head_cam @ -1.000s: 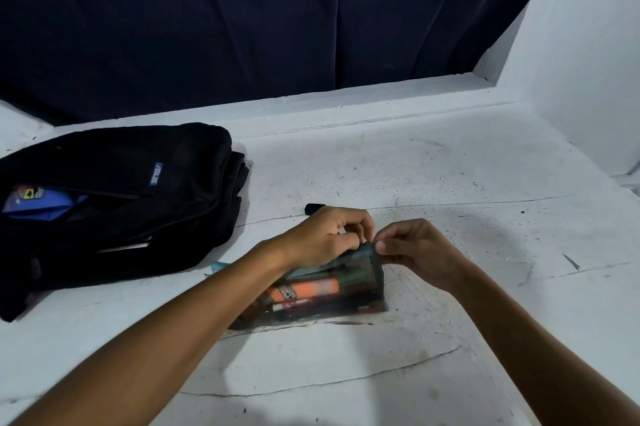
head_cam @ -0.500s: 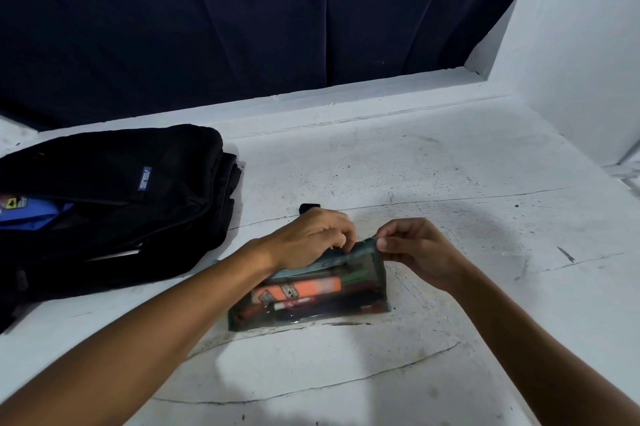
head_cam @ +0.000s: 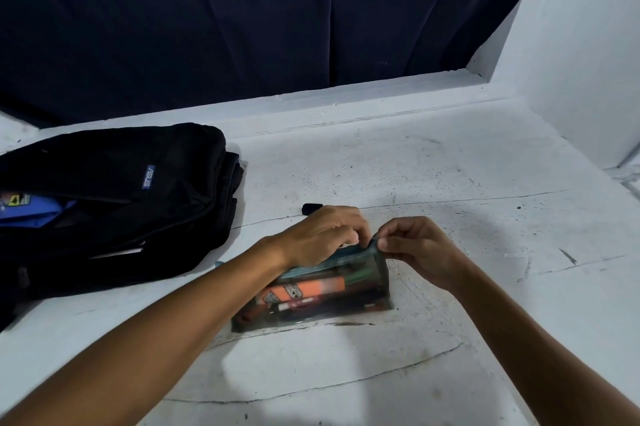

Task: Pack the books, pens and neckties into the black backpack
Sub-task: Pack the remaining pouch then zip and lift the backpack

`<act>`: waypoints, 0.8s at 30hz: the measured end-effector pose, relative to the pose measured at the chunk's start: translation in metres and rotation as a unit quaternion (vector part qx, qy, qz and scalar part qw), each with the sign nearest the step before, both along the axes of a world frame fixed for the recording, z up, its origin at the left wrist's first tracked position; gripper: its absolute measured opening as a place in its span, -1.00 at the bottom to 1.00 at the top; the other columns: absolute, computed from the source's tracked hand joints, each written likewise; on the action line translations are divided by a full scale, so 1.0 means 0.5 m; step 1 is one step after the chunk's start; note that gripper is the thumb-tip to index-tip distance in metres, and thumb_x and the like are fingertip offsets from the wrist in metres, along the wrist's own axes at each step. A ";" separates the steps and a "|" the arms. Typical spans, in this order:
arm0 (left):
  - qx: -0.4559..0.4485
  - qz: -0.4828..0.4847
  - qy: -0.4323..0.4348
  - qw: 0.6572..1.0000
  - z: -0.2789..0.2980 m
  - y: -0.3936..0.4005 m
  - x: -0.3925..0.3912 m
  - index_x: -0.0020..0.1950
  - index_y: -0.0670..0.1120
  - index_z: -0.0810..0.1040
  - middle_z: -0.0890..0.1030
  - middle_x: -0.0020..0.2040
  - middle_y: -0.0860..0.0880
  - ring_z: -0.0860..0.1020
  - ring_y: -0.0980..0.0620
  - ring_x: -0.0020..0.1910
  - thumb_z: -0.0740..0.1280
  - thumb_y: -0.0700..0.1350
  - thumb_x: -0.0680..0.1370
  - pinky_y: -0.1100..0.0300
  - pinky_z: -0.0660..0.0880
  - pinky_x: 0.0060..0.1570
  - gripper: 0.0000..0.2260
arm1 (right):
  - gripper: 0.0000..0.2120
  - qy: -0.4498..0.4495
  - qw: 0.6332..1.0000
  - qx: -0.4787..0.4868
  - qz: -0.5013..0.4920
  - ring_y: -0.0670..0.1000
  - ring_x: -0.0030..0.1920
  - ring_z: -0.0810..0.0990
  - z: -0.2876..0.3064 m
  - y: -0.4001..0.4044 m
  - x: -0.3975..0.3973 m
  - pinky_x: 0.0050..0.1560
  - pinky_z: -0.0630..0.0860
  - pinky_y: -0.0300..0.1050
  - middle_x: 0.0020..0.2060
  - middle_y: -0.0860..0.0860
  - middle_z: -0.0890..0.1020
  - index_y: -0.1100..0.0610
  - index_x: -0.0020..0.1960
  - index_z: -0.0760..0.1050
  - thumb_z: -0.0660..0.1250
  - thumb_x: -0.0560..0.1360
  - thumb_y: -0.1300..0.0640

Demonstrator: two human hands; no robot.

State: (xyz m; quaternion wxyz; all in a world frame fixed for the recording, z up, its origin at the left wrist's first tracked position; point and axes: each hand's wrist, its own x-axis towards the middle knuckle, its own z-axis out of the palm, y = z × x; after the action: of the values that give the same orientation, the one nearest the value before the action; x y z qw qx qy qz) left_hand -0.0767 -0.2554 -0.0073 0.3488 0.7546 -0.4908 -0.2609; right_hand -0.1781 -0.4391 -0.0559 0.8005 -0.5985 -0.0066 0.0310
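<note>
While the right hand (head_cam: pixel 420 251) pinches the top right corner of a clear pencil case (head_cam: pixel 322 290) between thumb and curled fingers, the left hand (head_cam: pixel 325 233) lies over the case's top edge, its fingertips curled down onto the teal strip just beside the right hand's pinch. Whether the left fingers grip a zip pull or only the edge cannot be told, since the back of the hand covers that spot. The case stands on its long edge on the white table (head_cam: pixel 450 183), in front of the person and near the middle of the view. Through its see-through side show pens (head_cam: pixel 298 306) lying lengthwise and an orange marker (head_cam: pixel 308 289) above them. The left forearm crosses in front of the case's left end and hides it.

Just beyond the left hand's knuckles a small black object (head_cam: pixel 311 208) lies on the table; only its end shows, and what it is cannot be told. To the left, apart from the case, the black backpack (head_cam: pixel 114 197) lies flat with its opening towards the left edge of the view, and something blue (head_cam: pixel 33 214) shows inside. Behind the table hangs a dark curtain (head_cam: pixel 259 17), and a white wall (head_cam: pixel 581 45) rises on the right.
</note>
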 end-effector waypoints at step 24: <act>0.170 0.008 0.000 0.985 0.041 0.191 0.034 -0.30 -0.14 0.56 0.56 -0.11 -0.01 0.53 -0.04 -0.10 0.24 -0.03 0.40 0.03 0.46 -0.02 -0.79 | -0.67 0.015 0.995 -0.045 0.087 0.09 -0.13 0.63 0.030 -0.017 -0.002 -0.10 0.58 -0.13 -0.21 0.13 0.66 0.19 -0.16 0.67 0.63 0.23 -0.01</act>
State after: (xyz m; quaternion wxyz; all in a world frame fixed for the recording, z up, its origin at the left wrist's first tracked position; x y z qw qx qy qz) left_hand -0.0596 -0.1600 0.0132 0.2174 0.8067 -0.4336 -0.3376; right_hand -0.1793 -0.4474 -0.0411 0.7671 -0.6304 -0.0457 0.1097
